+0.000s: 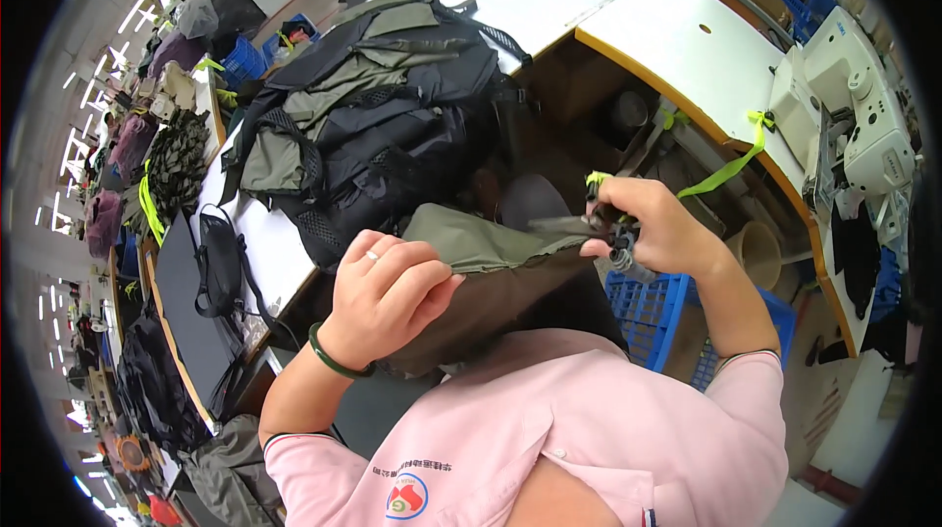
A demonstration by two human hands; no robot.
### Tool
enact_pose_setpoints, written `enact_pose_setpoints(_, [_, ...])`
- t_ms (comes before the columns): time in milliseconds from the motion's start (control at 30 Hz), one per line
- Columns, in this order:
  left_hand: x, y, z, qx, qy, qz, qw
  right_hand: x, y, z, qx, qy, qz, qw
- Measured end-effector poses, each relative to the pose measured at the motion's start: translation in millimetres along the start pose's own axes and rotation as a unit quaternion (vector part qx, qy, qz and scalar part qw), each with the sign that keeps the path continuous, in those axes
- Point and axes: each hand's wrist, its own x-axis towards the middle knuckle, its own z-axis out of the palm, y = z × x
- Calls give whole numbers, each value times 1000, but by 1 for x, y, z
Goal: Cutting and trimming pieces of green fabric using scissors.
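An olive-green fabric piece (476,233) is stretched between my two hands above my lap, its lower part dark brown in shadow. My left hand (388,282) pinches the near edge of this cloth, fingers curled in. Around the handles of a pair of scissors (564,225) my right hand (667,228) is closed; a bit of yellow-green tape shows at the handles. Their blades point left along the cloth's upper right edge, smeared by motion, so whether they are apart cannot be told. Beyond the cloth lies a heap of black and olive backpacks (363,125) on the white table.
A white sewing machine (863,95) stands on the right-hand table (677,46), with a yellow-green strap (726,172) hanging from its edge. Below my right arm is a blue plastic basket (643,316). A black pouch with straps (221,257) lies at the left table edge.
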Motion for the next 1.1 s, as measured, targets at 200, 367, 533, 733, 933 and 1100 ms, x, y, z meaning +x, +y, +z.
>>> enact_pose_setpoints(200, [4,2,18,-120,-18,-31,992,15,-21,34,106,62,-128,984])
enact_pose_setpoints(367, [4,9,19,-234,-78,-108,963,20,-16,59,112,75,-124,983])
enact_pose_setpoints(533, [-21,5,39,-246,-25,-114,962,15,-15,58,216,22,10,976])
enact_pose_setpoints(733, [-26,3,40,-151,22,-14,988,17,6,8,-95,15,-124,988])
enact_pose_setpoints(933, [-27,0,40,-136,26,17,990,8,18,-10,-197,-20,-113,974])
enact_pose_setpoints(1100, [-29,-2,41,-138,28,23,990,7,23,-8,-208,-55,-112,970])
